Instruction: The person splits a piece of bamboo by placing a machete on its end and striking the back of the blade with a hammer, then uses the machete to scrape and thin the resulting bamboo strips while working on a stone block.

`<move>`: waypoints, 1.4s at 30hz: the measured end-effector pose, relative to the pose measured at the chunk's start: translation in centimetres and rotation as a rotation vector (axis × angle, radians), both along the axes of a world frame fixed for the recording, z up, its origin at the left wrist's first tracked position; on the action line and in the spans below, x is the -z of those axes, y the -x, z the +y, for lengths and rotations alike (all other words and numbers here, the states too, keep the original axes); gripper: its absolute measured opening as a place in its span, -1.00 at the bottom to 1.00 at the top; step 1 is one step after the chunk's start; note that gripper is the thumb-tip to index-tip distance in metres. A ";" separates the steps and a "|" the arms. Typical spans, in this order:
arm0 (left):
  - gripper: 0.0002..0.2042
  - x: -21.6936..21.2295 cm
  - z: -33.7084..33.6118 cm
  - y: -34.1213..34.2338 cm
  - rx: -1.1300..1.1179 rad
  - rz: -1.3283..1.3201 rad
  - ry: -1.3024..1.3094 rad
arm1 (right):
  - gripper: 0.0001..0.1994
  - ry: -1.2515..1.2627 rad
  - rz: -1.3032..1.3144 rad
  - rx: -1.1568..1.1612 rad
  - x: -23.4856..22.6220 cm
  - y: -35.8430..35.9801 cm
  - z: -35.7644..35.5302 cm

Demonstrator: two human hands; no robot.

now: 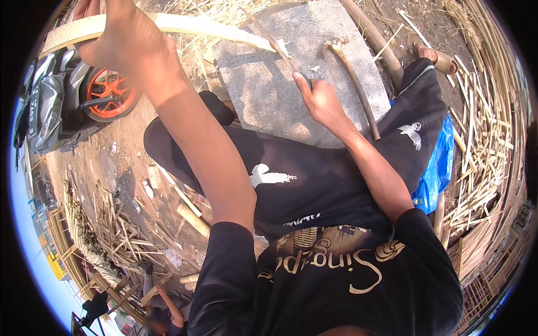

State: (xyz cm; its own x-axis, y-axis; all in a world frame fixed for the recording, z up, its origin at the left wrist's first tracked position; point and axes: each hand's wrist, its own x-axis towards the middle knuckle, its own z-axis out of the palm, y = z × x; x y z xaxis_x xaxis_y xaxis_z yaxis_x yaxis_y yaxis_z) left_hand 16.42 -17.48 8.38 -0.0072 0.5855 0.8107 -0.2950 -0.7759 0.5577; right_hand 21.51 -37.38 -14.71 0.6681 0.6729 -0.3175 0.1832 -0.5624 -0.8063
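Observation:
My left hand (120, 47) is raised at the upper left, closed around a long pale bamboo strip (190, 25). The strip stretches rightward until its end reaches the stone slab (252, 106). My right hand (324, 103) grips the handle of a long, narrow-bladed knife (268, 38), thumb laid along it. The blade slants up and left over the slab, crossing the strip near its right end. Whether blade and strip touch, I cannot tell. A brown stick with a hooked top (353, 78) lies on the slab, right of my right hand.
A parked motorcycle (56, 106) with an orange wheel stands at the left. Piles of split bamboo (487, 162) lie along the right; more strips (115, 224) are at lower left. A blue plastic sheet (437, 168) shows beside my leg. Another person (168, 313) is at the lower left.

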 end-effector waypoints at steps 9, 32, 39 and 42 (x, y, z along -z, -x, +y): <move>-0.62 -0.3 0.0 -0.5 -0.143 -0.012 0.263 | -0.42 -0.277 1.085 0.091 -0.4 -2.7 -1.0; -0.72 -0.4 -0.4 0.5 0.107 -0.007 0.289 | -0.33 -0.041 0.522 0.140 0.9 1.0 0.5; -0.73 1.7 2.8 1.1 0.140 -0.068 0.334 | -0.30 0.050 0.333 0.084 2.3 -1.0 -2.1; -0.72 0.5 2.0 3.1 0.021 0.011 0.321 | -0.31 0.138 -0.035 -0.090 -0.3 -0.9 -4.2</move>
